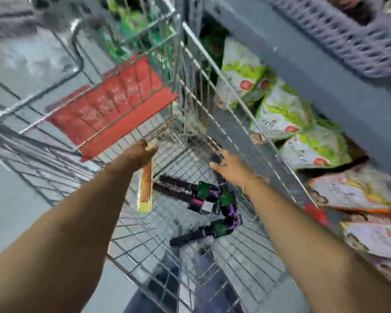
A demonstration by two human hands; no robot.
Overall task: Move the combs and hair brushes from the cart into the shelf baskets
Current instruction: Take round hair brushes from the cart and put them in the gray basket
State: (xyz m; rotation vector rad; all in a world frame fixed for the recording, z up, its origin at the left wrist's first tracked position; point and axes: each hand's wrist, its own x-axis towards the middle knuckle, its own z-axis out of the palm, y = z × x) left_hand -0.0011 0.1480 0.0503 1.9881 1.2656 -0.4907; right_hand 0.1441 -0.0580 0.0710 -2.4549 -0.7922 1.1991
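Note:
Both arms reach down into a wire shopping cart point(235, 123). My left hand point(142, 152) grips the top end of a long yellow and orange packaged comb point(145, 188) that hangs down over the cart floor. My right hand point(230, 164) is closed around a dark object at its fingertips, probably a brush handle; blur hides the detail. On the cart floor lie several round black hair brushes point(178, 188) with green and purple labels, one more brush point(203, 233) nearer to me. A grey plastic shelf basket point(348, 37) stands at the upper right.
The cart's red child-seat flap point(113, 105) stands at the far left end. A grey shelf point(314, 86) runs along the right, with green and white snack bags point(284, 111) under it and more packets point(359, 195) lower down. Grey tiled floor point(14, 177) lies on the left.

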